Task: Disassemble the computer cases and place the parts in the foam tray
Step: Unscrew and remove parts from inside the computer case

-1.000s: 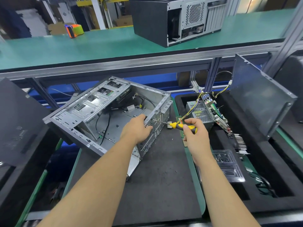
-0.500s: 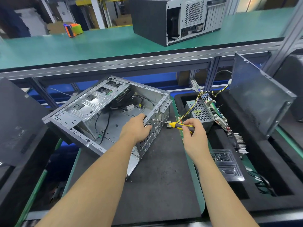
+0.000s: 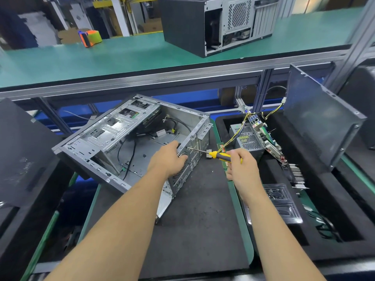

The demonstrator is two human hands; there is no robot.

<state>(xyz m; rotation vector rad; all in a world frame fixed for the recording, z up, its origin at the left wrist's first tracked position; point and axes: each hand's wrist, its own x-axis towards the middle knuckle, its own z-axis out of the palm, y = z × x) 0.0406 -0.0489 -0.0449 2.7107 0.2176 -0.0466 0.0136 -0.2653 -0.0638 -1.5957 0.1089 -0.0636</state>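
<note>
An open grey computer case lies tilted on the dark mat, its inside facing me with loose cables in it. My left hand grips the case's rear panel edge. My right hand holds a yellow-and-black screwdriver, its tip against the rear panel beside my left fingers. To the right, the black foam tray holds a power supply, a motherboard standing on edge, and a black side panel leaning upright.
A second computer case stands on the green upper shelf, with an orange-and-green tape roll at its left. A black panel leans at the far left. A clear plastic blister tray lies in the foam tray by my right forearm.
My right hand has shifted slightly on the screwdriver handle, as if turning it. The left hand and the case stay where they were.
</note>
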